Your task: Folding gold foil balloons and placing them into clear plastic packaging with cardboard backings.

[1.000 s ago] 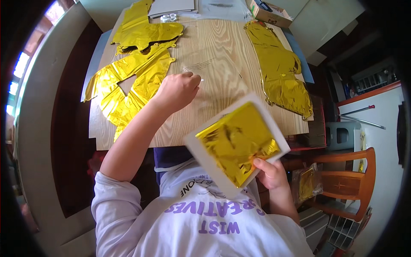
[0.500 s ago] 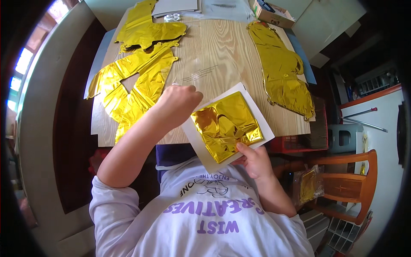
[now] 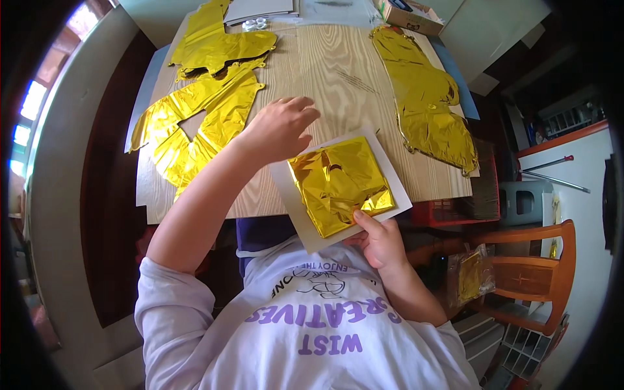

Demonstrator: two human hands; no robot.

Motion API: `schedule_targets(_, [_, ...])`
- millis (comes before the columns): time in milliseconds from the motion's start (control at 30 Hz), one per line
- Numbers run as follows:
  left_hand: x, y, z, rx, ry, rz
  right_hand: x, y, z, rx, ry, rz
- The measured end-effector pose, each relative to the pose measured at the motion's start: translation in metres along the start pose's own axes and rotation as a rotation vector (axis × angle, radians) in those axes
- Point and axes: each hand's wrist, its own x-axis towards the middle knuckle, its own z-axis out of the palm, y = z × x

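My right hand grips the lower right edge of a white card, thumb on top. A folded gold foil balloon lies on the card, its surface creased and shiny. The card is tilted over the table's near edge, in front of my body. Up and to the left of it, my left hand hovers over the table with fingers loosely bent and thumb apart, holding nothing I can see. Beyond that hand lies a clear plastic sheet or bag, made out mainly by its small print.
Flat gold foil balloons lie on the wooden table: several at left and a long one at right. At the back are white sheets, small white rolls and a cardboard box. A wooden chair stands at right.
My left hand has opened from a fist and risen slightly. The clear plastic has shifted away to the far right across the table. My right hand still holds the card, moved slightly left.
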Motion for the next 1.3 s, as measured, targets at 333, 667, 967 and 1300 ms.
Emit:
schedule_targets(333, [0.1, -0.044, 0.038, 0.037, -0.063, 0.18, 0.006, -0.025, -0.018, 0.109, -0.006, 0.163])
schedule_targets(667, [0.082, -0.013, 0.035, 0.246, -0.247, 0.323, -0.007, -0.038, -0.024, -0.041, -0.12, 0.217])
schedule_targets(967, [0.051, -0.001, 0.026, 0.065, -0.346, 0.133, -0.018, -0.037, -0.03, 0.019, -0.052, 0.172])
schedule_targets(1300, [0.025, 0.006, 0.022, 0.075, -0.188, 0.233, -0.012, -0.03, -0.038, 0.083, -0.109, 0.069])
